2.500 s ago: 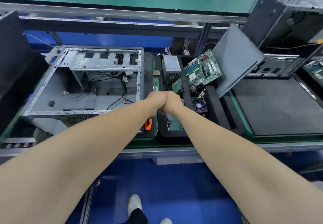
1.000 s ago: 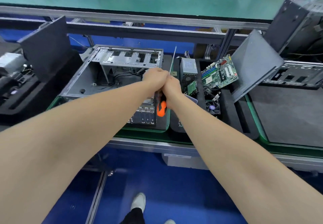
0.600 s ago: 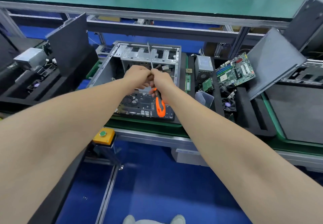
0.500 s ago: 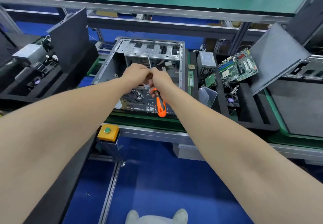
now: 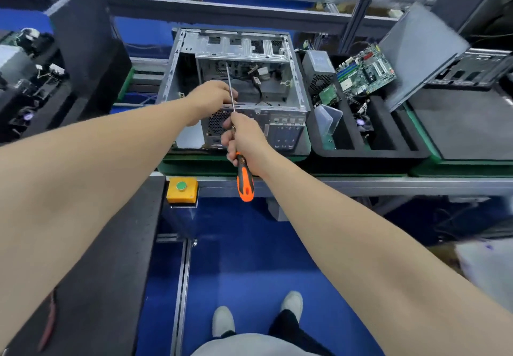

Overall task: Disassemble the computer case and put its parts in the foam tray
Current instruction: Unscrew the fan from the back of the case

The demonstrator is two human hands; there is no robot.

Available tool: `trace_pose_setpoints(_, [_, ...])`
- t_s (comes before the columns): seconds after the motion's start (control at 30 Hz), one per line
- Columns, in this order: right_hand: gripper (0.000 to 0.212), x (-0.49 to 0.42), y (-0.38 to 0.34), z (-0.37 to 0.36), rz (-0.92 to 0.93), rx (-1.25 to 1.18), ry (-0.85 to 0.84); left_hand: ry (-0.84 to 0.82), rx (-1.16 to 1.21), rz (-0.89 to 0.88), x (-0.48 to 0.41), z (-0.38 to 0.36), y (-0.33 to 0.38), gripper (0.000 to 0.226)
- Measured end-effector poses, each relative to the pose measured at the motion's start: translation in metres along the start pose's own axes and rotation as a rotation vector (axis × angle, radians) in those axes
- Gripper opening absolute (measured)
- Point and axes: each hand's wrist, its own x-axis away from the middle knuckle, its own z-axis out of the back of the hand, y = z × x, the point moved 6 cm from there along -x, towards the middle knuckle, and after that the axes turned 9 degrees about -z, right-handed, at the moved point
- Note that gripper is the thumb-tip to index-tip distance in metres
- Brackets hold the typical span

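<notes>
Disassembly at a factory bench: a long screwdriver (image 5: 244, 179) is held by its orange-and-black handle in the right hand (image 5: 244, 136), whose fingers are wrapped tight round the grip. Its thin shaft is reached deep into the open computer case (image 5: 236, 48). The left hand (image 5: 211, 97) is set on the case's near upper rim, fingers curled over the metal, with the shaft passing just beside them. The case stands on the bench (image 5: 361, 185) directly ahead. The black foam tray (image 5: 369, 153) lies just to its right, already loaded with a motherboard (image 5: 366, 71) and a power supply (image 5: 317, 68), and a grey side panel (image 5: 416, 55) is propped at its far corner.

Risk is judged to lie in the long reach. The tip, whose seat cannot be made out, could slip off a screw head if the shaft is angled. A freed screw could be lost among the loose cables inside or dropped to the floor. The case could be shoved back if the rim is let go.

The bench is railed in aluminium and laid with green matting. A yellow button box (image 5: 181, 189) is fixed at its front, and blue flooring (image 5: 236, 244) is seen below.
</notes>
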Motion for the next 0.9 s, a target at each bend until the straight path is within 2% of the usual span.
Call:
trace_pose_setpoints(0.1, [0.014,0.011,0.013,-0.007,-0.020,-0.102,-0.015,0.069,-0.061,0.001,-0.002,-0.002,-0.002,0.020])
trace_pose_setpoints(0.2, [0.021,0.021,0.025,-0.011,-0.039,-0.162,-0.014,0.115,-0.123,0.038,0.004,-0.003,-0.004,0.019])
trace_pose_setpoints(0.3, [0.026,0.034,0.037,-0.011,-0.078,-0.210,-0.001,0.110,-0.096,0.111,0.007,-0.005,-0.007,0.061])
trace_pose_setpoints(0.33, [0.026,0.038,0.041,-0.011,-0.090,-0.218,0.003,0.108,-0.095,0.110,0.008,-0.005,-0.007,0.063])
trace_pose_setpoints(0.53, [0.023,0.057,0.065,-0.004,-0.090,-0.281,0.038,0.090,-0.137,-0.017,0.008,-0.011,-0.002,0.026])
trace_pose_setpoints(0.7, [0.023,0.067,0.084,0.000,-0.069,-0.331,0.028,-0.018,-0.216,-0.141,0.014,-0.014,-0.001,0.030])
trace_pose_setpoints(0.9, [0.027,0.076,0.089,0.005,-0.048,-0.323,-0.001,0.025,-0.371,-0.219,0.019,-0.016,0.001,0.027])
